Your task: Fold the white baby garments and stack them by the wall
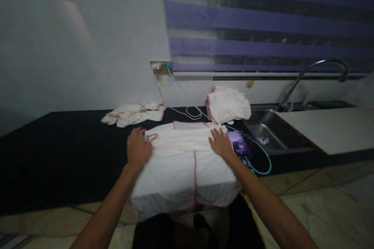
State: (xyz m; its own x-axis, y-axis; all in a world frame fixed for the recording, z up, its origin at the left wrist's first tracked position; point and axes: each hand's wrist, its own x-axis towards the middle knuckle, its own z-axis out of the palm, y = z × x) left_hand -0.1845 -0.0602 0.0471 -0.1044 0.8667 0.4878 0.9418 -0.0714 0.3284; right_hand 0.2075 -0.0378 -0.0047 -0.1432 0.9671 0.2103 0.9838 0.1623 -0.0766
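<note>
One white pink-trimmed garment (182,163) lies spread at the near edge of the dark counter (58,144), left hand (138,148) and right hand (220,142) flat on it, fingers spread, gripping nothing; two more garments farther back: crumpled one (133,114) far left, folded bundle (228,105) far right, one phone (240,144) just right.

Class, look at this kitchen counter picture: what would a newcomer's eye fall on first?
First, the white garment with pink trim, spread over the black counter's front edge, with the left hand and right hand pressed flat on it. Behind it lie a folded pile by the sink and a crumpled cloth to the left.
</note>
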